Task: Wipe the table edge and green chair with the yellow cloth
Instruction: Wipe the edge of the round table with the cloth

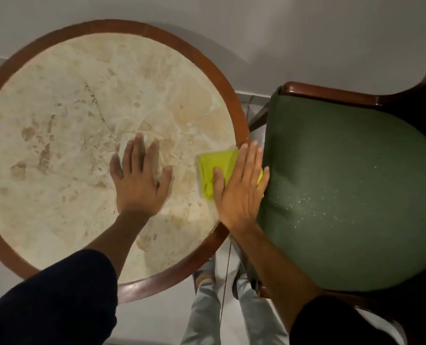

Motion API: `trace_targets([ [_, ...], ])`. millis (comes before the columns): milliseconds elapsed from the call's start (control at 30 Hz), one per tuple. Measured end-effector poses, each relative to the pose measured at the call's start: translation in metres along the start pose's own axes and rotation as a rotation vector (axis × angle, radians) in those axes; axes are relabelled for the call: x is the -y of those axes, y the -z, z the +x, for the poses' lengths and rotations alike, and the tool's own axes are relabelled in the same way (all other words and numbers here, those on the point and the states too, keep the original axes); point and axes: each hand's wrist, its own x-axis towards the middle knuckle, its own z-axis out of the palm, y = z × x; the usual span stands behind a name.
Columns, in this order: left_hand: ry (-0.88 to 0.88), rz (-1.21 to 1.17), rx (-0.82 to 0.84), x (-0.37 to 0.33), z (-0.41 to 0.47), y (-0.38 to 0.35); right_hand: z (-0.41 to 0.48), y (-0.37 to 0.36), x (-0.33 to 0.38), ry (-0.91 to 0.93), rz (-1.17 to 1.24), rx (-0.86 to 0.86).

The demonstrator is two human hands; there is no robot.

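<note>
Dark sleeves (50, 295) up front. L hand (139, 180) flat, fingers spread, on round table (192, 270) top, holding nothing. Yellow cloth (215, 168), folded, bright, at table's right edge, pressed under R hand (241, 190), palm flat. Green chair (343, 195), speckled, just right of table.

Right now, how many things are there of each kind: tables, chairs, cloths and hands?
Tables: 1, the round table
Chairs: 1, the green chair
Cloths: 1, the yellow cloth
Hands: 2, the left hand and right hand
Total: 5
</note>
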Motion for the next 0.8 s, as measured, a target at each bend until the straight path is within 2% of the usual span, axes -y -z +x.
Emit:
trace_targets([
  [200, 0.02, 0.001, -0.015, -0.001, 0.0, -0.002, 0.135, 0.004, 0.027, 0.066, -0.033, 0.031],
  [300, 0.033, -0.028, 0.003, -0.001, 0.001, -0.003, 0.171, 0.001, 0.043, 0.112, -0.067, 0.031],
  [400, 0.026, -0.031, -0.011, -0.001, 0.001, -0.002, 0.143, -0.004, 0.038, 0.13, -0.119, 0.036],
  [633, 0.014, -0.005, -0.069, -0.002, 0.001, -0.002, -0.025, -0.013, -0.014, 0.229, -0.223, 0.102],
  [700, 0.009, -0.007, -0.072, -0.002, 0.001, -0.002, -0.03, -0.014, -0.017, 0.31, -0.253, 0.128],
  [800, 0.014, -0.02, -0.063, -0.001, 0.003, -0.002, 0.017, -0.01, -0.003, 0.41, -0.274, 0.148],
])
